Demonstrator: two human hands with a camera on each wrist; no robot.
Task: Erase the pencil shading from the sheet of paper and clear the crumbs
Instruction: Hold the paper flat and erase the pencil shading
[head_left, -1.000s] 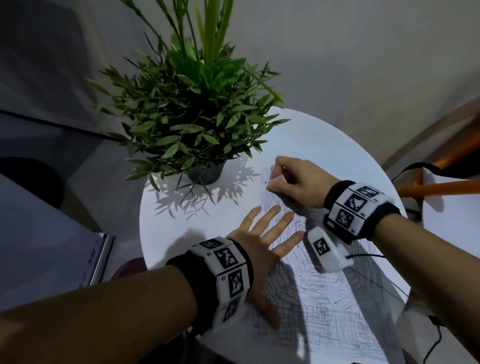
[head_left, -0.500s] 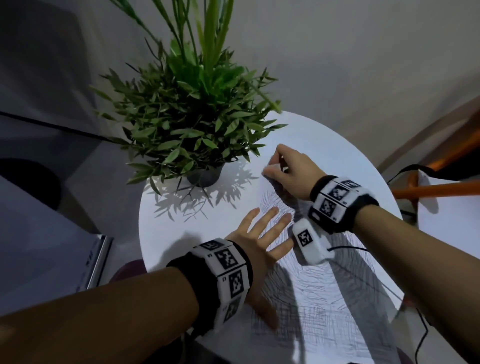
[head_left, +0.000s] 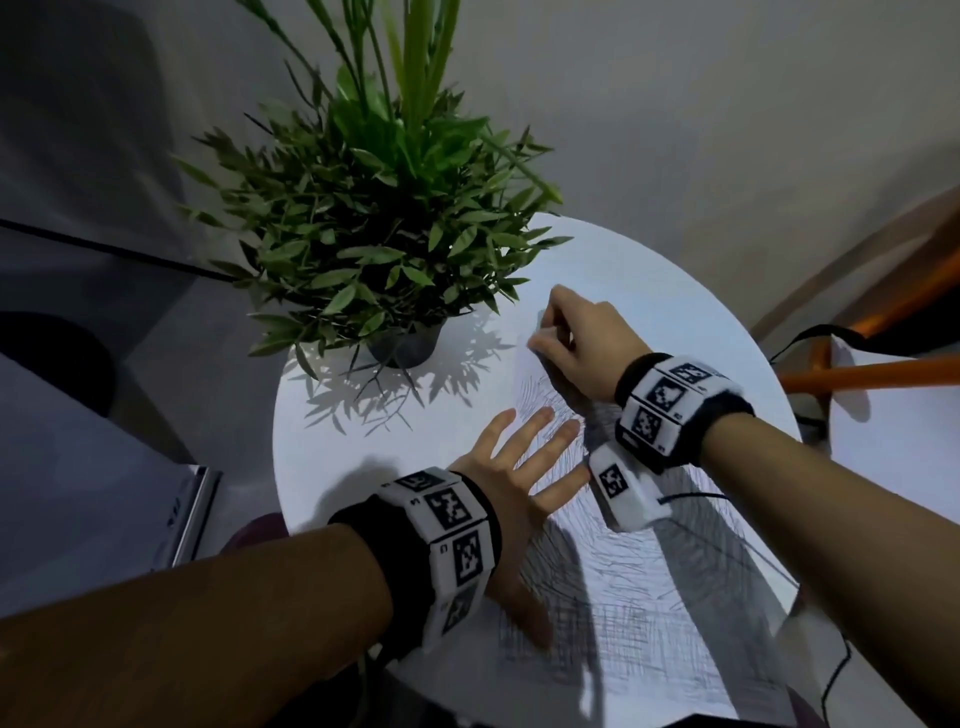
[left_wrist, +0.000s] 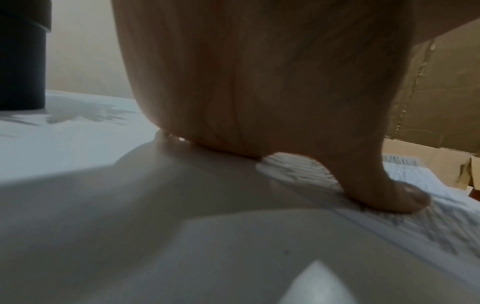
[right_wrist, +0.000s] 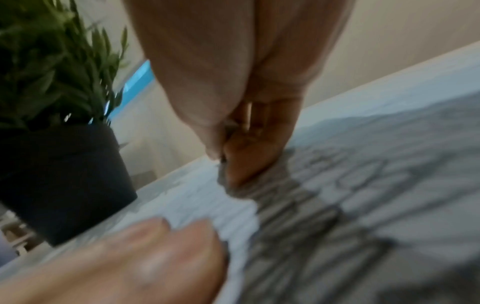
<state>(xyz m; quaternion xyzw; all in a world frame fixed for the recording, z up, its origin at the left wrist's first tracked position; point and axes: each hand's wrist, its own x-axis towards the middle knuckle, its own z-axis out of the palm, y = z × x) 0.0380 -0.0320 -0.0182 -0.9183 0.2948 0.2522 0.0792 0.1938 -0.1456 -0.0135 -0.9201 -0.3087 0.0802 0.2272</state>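
Paper (head_left: 639, 613), one shaded sheet on round white tabletop (head_left: 649, 291), left hand (head_left: 511, 480) flat with fingers spread pinning it, right hand (head_left: 574, 345) curled, pinching one eraser (head_left: 540, 349) at far corner, one potted plant (head_left: 374, 218) beside.

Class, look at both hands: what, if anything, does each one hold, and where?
The right hand pinches a small eraser, mostly hidden by fingertips. The left hand holds nothing; it presses flat on the paper.

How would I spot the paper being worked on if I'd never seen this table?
Find the round white table with the potted plant at its far side. The sheet of paper lies flat on the near half, under both hands: left hand spread on it, right hand rubbing its far corner. It alone carries grey pencil hatching.
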